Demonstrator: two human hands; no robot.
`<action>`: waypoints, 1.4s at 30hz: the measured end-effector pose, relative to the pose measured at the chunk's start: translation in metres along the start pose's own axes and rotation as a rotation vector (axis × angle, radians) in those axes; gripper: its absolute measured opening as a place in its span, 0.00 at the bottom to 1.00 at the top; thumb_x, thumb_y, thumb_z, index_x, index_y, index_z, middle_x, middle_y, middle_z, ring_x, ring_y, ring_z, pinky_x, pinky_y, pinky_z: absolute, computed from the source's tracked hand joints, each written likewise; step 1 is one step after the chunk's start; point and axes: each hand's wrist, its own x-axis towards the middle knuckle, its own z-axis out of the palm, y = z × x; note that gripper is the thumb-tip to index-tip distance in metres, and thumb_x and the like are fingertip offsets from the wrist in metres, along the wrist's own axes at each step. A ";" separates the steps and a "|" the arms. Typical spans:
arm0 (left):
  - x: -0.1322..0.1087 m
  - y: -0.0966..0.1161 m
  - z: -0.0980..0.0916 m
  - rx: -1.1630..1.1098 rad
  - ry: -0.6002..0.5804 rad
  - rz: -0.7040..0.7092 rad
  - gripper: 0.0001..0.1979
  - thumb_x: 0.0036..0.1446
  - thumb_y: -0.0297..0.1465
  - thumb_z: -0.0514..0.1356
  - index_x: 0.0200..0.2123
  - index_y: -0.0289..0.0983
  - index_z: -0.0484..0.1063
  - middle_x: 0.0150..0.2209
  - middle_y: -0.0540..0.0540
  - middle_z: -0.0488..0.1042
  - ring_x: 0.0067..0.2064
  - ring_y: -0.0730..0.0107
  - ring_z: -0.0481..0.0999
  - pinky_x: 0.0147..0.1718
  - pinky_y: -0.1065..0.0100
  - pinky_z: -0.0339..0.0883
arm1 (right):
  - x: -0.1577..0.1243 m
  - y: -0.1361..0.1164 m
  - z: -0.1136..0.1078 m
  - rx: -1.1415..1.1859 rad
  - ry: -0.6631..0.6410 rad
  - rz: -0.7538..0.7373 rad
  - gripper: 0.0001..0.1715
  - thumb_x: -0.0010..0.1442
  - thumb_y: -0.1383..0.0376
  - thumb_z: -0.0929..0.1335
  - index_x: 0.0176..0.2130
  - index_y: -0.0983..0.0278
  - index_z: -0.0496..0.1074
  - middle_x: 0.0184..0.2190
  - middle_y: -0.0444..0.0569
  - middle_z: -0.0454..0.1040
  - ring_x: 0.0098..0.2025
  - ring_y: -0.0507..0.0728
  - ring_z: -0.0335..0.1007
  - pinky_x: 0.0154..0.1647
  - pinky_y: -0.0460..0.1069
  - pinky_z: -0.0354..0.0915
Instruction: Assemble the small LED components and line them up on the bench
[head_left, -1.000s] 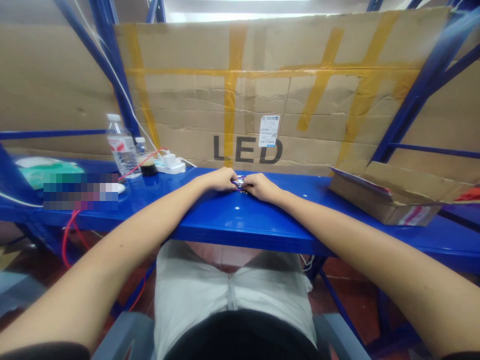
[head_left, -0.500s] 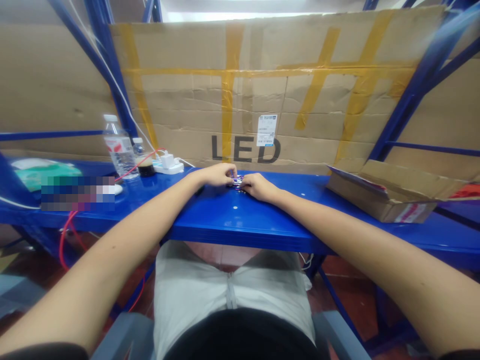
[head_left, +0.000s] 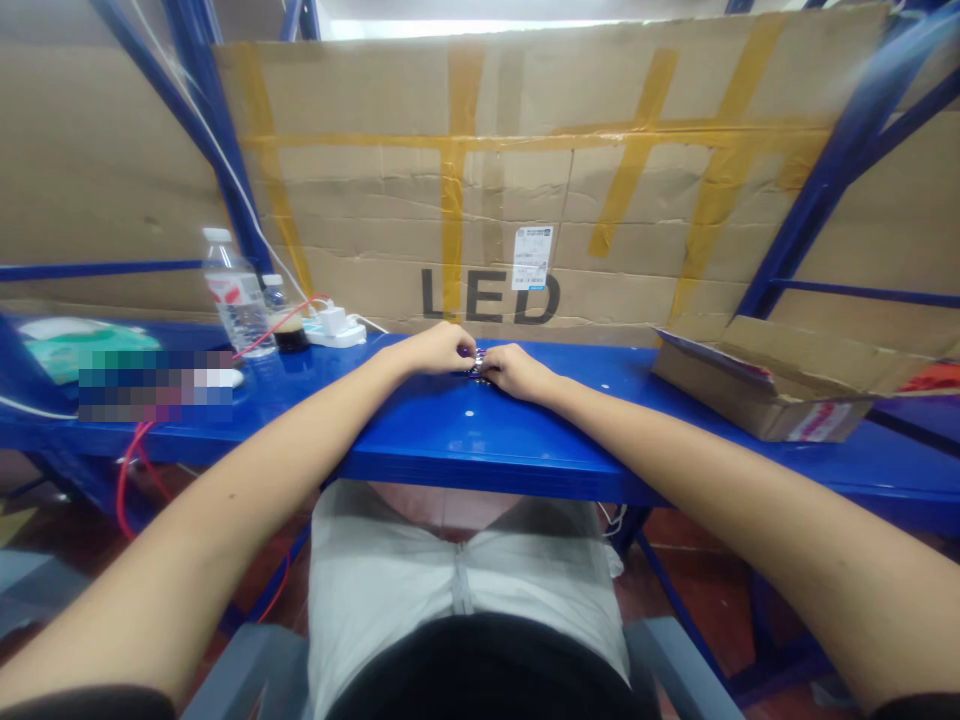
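Observation:
Between my two hands, on the blue tabletop (head_left: 480, 440), is a small shiny silver-and-purple object (head_left: 478, 366); it is too small and too covered by fingers to name. My left hand (head_left: 442, 348) has its fingers curled and closed on the left side of it. From the other side, my right hand (head_left: 513, 369) pinches it with thumb and fingers. Both hands rest low, close to the table surface, and nearly touch each other.
An open cardboard box (head_left: 757, 385) stands at the right. To the left are a water bottle (head_left: 236, 300), a smaller bottle with dark liquid (head_left: 287, 325), a white power strip (head_left: 341, 328) with cables, and a green packet (head_left: 90, 345). A large carton (head_left: 360, 220) backs the table.
My left fingers have shifted slightly and now cover more of the small shiny object. My right hand keeps nearly the same place. The view has moved a little.

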 end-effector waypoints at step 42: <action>0.001 0.000 -0.005 0.029 0.051 -0.116 0.15 0.55 0.34 0.57 0.37 0.34 0.82 0.35 0.44 0.82 0.35 0.68 0.76 0.34 0.70 0.63 | 0.000 0.004 0.002 0.038 0.036 0.197 0.10 0.61 0.72 0.68 0.37 0.67 0.82 0.36 0.51 0.83 0.36 0.56 0.75 0.40 0.47 0.64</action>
